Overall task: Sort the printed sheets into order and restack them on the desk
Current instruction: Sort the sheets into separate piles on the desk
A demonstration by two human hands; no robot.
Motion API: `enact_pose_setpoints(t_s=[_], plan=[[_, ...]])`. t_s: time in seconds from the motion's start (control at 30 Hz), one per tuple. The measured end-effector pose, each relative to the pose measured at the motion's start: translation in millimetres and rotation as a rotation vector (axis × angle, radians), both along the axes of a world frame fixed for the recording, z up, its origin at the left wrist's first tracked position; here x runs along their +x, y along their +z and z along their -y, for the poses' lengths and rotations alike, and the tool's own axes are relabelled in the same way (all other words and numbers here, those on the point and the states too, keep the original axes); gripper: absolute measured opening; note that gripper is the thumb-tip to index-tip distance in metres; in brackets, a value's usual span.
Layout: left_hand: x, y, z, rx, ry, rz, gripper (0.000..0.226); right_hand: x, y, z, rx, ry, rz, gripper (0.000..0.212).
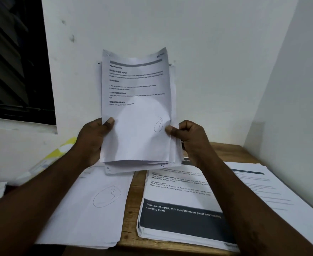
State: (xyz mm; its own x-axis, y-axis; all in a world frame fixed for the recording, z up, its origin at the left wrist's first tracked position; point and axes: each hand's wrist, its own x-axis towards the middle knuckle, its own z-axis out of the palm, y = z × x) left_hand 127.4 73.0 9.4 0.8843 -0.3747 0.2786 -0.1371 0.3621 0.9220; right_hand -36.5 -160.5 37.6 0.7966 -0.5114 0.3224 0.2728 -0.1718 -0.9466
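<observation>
The left hand [94, 143] and right hand [190, 137] each pinch a lower side edge of the sheaf of printed sheets [135, 108], held upright above the desk [133, 198], toward its far edge. The paper looks light and limp, curling at the top. Loose sheets likely slip, so gripping low on both sides seems soundest.

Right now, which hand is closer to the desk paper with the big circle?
Left. The left hand hangs just above that paper; the right hand is over the dark-banded stack.
</observation>
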Motion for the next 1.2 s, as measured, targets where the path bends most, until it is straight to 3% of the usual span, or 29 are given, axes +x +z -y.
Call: enact_pose_setpoints(t_s=[0.1,0.27,0.37,0.6,0.8,1.07,1.2], plan=[[-7,1,-3,-0.022,0.005,-0.016,0.021,-11,11,-4,-0.093,-0.043,-0.052,0.051],[-25,10,-8,-0.079,0.022,-0.035,0.02,-44,33,-11,-0.002,0.131,-0.086,0.022],[-36,16,-14,-0.083,0.006,-0.028,0.018,-61,42,-9,-0.015,0.176,-0.089,0.015],[-64,18,-24,-0.087,-0.134,-0.052,0.015,-86,47,-24,-0.059,0.047,-0.003,0.018],[-76,20,-30,-0.064,-0.071,-0.036,0.014,-96,46,-32,-0.089,-0.021,-0.024,0.026],[-58,15,-45,-0.088,0.058,-0.049,0.014,-117,43,-13,0.026,-0.034,-0.025,0.005],[-55,10,-44,-0.085,0.016,-0.025,0.02,-126,42,-11,0.017,0.031,-0.024,0.03]])
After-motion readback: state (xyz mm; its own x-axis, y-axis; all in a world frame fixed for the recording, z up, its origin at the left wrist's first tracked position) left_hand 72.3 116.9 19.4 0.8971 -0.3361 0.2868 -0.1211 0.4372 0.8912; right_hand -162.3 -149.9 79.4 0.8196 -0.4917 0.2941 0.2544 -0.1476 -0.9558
